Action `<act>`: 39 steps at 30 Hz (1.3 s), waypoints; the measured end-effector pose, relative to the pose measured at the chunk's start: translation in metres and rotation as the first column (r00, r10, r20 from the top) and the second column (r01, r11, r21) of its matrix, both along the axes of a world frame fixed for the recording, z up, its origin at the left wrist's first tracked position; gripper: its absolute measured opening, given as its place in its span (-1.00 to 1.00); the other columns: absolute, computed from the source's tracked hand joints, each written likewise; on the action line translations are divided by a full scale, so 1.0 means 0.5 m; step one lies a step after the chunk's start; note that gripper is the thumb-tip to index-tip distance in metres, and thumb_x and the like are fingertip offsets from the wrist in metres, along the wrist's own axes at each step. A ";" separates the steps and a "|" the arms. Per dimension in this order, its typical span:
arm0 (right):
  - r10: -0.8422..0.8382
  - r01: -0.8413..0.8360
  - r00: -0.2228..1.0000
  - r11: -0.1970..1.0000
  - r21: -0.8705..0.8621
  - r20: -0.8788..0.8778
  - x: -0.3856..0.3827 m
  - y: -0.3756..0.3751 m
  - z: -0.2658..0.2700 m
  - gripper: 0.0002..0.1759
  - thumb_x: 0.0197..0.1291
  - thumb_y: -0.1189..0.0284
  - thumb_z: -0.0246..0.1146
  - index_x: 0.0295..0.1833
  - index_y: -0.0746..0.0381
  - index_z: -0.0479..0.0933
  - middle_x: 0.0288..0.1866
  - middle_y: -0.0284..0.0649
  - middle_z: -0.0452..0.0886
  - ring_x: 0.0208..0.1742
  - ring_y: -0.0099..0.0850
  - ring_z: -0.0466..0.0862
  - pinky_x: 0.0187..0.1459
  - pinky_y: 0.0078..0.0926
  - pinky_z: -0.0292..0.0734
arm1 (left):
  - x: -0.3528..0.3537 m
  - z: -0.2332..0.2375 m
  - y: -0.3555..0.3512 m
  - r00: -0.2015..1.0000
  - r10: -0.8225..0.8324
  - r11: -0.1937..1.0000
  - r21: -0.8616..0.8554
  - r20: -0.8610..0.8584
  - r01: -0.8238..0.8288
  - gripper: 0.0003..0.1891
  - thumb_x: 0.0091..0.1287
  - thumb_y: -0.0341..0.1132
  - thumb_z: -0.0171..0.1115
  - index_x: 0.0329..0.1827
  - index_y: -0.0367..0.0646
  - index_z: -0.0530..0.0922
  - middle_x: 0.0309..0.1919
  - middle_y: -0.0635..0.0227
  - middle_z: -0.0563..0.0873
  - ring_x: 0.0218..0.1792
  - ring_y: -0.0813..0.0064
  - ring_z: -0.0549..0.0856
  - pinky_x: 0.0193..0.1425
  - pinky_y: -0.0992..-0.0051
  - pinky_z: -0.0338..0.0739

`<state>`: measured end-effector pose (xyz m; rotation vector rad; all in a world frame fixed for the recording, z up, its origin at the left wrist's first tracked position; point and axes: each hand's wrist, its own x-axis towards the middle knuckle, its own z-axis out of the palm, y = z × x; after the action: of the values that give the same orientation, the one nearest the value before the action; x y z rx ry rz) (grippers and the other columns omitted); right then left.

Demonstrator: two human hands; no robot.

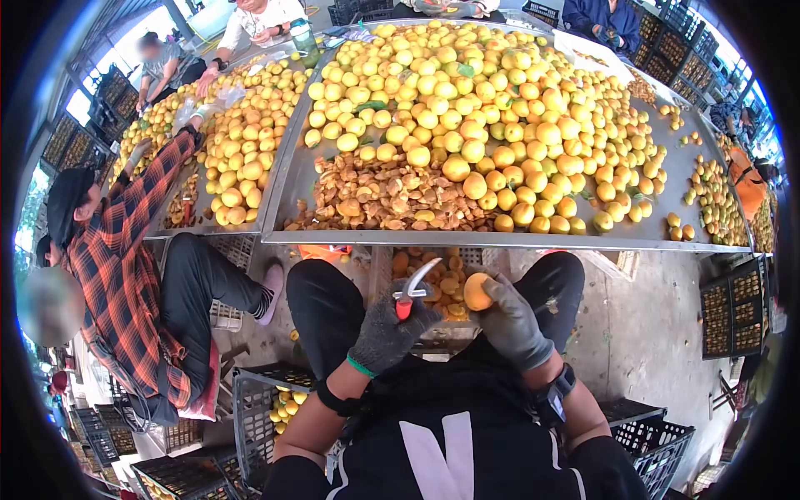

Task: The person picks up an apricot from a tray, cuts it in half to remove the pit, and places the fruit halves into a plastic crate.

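Observation:
My left hand [385, 337], in a dark knit glove with a green cuff, is closed around a small curved knife [419, 277]. The knife's red handle shows at the fingers, and its pale blade curves up and to the right. In my right hand [515, 321], which wears a grey coated glove, an orange-yellow apricot [477, 292] is gripped by the fingertips. Both hands are above my lap, a short gap between blade and fruit. Below and beyond them a crate [379, 275] holds apricot halves [446, 271], partly hidden by the hands.
A metal table [500, 239] carries a heap of apricots [475, 92] and a pile of brownish pieces [392, 193]. To the left sits a person in a plaid shirt [125, 267]; others work across the table. Black crates [267, 408] stand by my sides.

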<state>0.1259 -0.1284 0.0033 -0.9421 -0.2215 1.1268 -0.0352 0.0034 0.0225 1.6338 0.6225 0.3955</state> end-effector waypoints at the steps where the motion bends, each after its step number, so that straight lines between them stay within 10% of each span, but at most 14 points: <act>1: -0.005 0.005 1.000 1.000 0.001 0.002 0.006 -0.007 -0.019 -0.48 0.29 0.13 0.16 0.22 0.24 0.38 0.00 -0.23 0.56 -0.04 -0.42 0.56 -0.07 -0.55 0.48 | 0.002 0.008 0.001 0.998 -0.049 0.999 0.014 -0.028 0.049 -0.57 0.20 -0.18 0.42 0.03 -0.20 0.50 -0.28 0.31 0.69 -0.18 0.38 0.70 -0.06 0.42 0.58; 5: 0.488 -0.293 0.780 0.839 0.459 -0.392 -0.013 -0.013 -0.071 -0.53 0.25 0.18 0.23 0.14 0.25 0.37 0.05 -0.15 0.51 0.00 -0.44 0.55 0.01 -0.49 0.47 | 0.023 -0.004 -0.005 0.996 -0.058 0.926 0.376 0.062 0.031 -0.35 0.03 -0.02 0.53 0.10 -0.18 0.48 -0.16 0.25 0.69 -0.14 0.34 0.71 -0.08 0.38 0.60; 6: 0.203 -0.200 0.979 0.948 0.248 0.012 -0.049 -0.011 -0.055 -0.57 0.33 0.16 0.11 0.10 0.28 0.38 0.00 -0.15 0.54 -0.05 -0.40 0.59 -0.04 -0.52 0.52 | 0.027 0.007 -0.011 0.995 -0.097 0.894 0.442 0.031 0.073 -0.27 -0.05 0.05 0.54 0.13 -0.17 0.48 -0.11 0.21 0.68 -0.13 0.30 0.71 -0.08 0.37 0.61; 7: -0.053 0.005 0.882 0.995 0.103 0.469 -0.074 -0.013 -0.029 -0.57 0.40 0.14 -0.01 0.07 0.31 0.40 -0.06 -0.15 0.57 -0.10 -0.35 0.62 -0.08 -0.54 0.57 | 0.030 0.013 -0.013 0.991 -0.133 0.856 0.504 -0.001 0.116 -0.19 -0.12 0.11 0.56 0.15 -0.16 0.48 -0.05 0.17 0.67 -0.11 0.27 0.71 -0.08 0.35 0.62; 8: 0.098 -0.071 0.974 0.988 0.135 -0.206 -0.073 -0.012 0.039 -0.65 0.35 0.32 0.10 0.13 0.30 0.37 0.01 -0.16 0.55 0.02 -0.33 0.61 0.05 -0.50 0.56 | 0.030 0.009 -0.007 0.975 -0.194 0.821 0.527 -0.108 0.222 -0.14 -0.11 0.18 0.51 0.21 -0.13 0.46 0.03 0.11 0.64 -0.10 0.16 0.71 -0.06 0.31 0.62; 9: 0.098 -0.071 0.974 0.988 0.135 -0.206 -0.071 -0.012 0.033 -0.65 0.35 0.32 0.10 0.13 0.30 0.37 0.01 -0.16 0.55 0.02 -0.33 0.61 0.05 -0.50 0.56 | 0.033 0.010 -0.005 0.975 -0.194 0.821 0.526 -0.108 0.222 -0.14 -0.11 0.18 0.51 0.21 -0.13 0.46 0.03 0.11 0.64 -0.10 0.16 0.71 -0.06 0.31 0.62; 11: 0.288 -0.221 0.777 0.957 -0.186 0.560 -0.057 -0.020 -0.006 -0.39 0.08 0.56 0.39 0.22 0.26 0.27 0.05 -0.13 0.51 0.12 -0.43 0.52 0.19 -0.41 0.44 | 0.041 0.011 -0.004 0.972 -0.231 0.616 0.779 0.034 0.119 -0.18 -0.18 0.16 0.55 0.15 -0.10 0.54 -0.28 0.20 0.66 -0.32 0.16 0.70 -0.25 0.31 0.60; 15: 0.111 -0.255 0.386 0.967 -0.010 0.916 -0.043 -0.015 -0.037 -0.51 0.14 0.47 0.28 0.19 0.32 0.35 0.05 -0.07 0.54 0.07 -0.23 0.59 0.07 -0.39 0.49 | 0.040 0.033 -0.009 0.911 -0.338 0.466 0.800 -0.235 0.379 -0.30 -0.04 0.19 0.41 0.13 -0.03 0.56 -0.15 0.22 0.67 -0.33 0.17 0.71 -0.27 0.31 0.61; 22: 0.356 -0.365 0.755 0.926 -0.099 0.550 -0.047 -0.012 0.016 -0.52 0.07 0.47 0.35 0.13 0.29 0.43 0.00 -0.16 0.59 0.03 -0.33 0.61 0.07 -0.43 0.48 | 0.050 0.025 -0.001 0.885 -0.441 0.379 0.863 -0.149 0.334 -0.46 0.05 0.09 0.36 0.05 0.02 0.61 -0.23 0.25 0.66 -0.44 0.20 0.68 -0.39 0.29 0.56; 27: 0.314 -0.268 0.545 0.944 -0.194 0.777 -0.047 -0.022 0.032 -0.56 0.12 0.48 0.27 0.13 0.33 0.41 0.06 -0.06 0.55 0.04 -0.18 0.59 0.06 -0.39 0.47 | 0.054 -0.001 0.000 0.863 -0.495 0.382 0.866 -0.103 0.322 -0.48 0.04 0.06 0.39 0.02 -0.01 0.62 -0.24 0.24 0.66 -0.44 0.16 0.68 -0.36 0.29 0.58; 29: 0.306 -0.147 0.439 0.952 -0.268 0.845 -0.060 -0.025 0.024 -0.59 0.16 0.49 0.21 0.14 0.36 0.40 0.07 0.01 0.53 0.05 -0.10 0.58 0.07 -0.35 0.46 | 0.059 -0.016 -0.011 0.909 -0.367 0.681 0.723 0.196 0.119 -0.50 0.02 -0.03 0.44 -0.01 -0.07 0.62 -0.26 0.25 0.66 -0.41 0.14 0.67 -0.32 0.26 0.59; 35: -0.069 0.348 -0.100 0.932 0.100 0.993 -0.073 0.033 -0.052 -0.62 0.15 0.56 0.10 0.12 0.42 0.38 0.04 0.14 0.45 0.05 0.04 0.51 0.09 -0.23 0.44 | 0.064 -0.046 -0.030 0.978 -0.072 0.879 0.476 0.196 -0.031 -0.49 0.13 -0.17 0.44 0.09 -0.22 0.55 -0.10 0.24 0.69 -0.10 0.38 0.68 0.03 0.45 0.53; 37: -0.139 0.411 -0.097 0.896 0.167 0.985 -0.085 0.048 -0.028 -0.73 0.21 0.58 0.04 0.03 0.41 0.40 -0.09 0.09 0.48 -0.07 -0.04 0.53 0.00 -0.26 0.46 | 0.079 -0.024 -0.043 0.984 0.007 0.966 0.251 0.177 -0.052 -0.56 0.22 -0.23 0.36 0.11 -0.23 0.53 -0.12 0.31 0.67 -0.08 0.53 0.63 0.03 0.51 0.50; 39: -0.158 0.310 0.468 0.951 0.006 0.869 -0.088 0.056 0.001 -0.84 0.27 0.59 -0.02 -0.09 0.40 0.40 -0.26 0.01 0.48 -0.23 -0.12 0.53 -0.12 -0.30 0.47 | 0.098 -0.032 -0.041 0.917 0.303 0.890 -0.422 0.259 -0.174 -0.62 0.30 -0.27 0.29 0.12 -0.23 0.52 -0.17 0.37 0.65 -0.12 0.60 0.60 0.00 0.56 0.48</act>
<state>0.0818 -0.1003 0.0037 -1.5916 -0.8154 0.3022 0.0140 -0.0170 0.0063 1.0800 0.6144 0.6597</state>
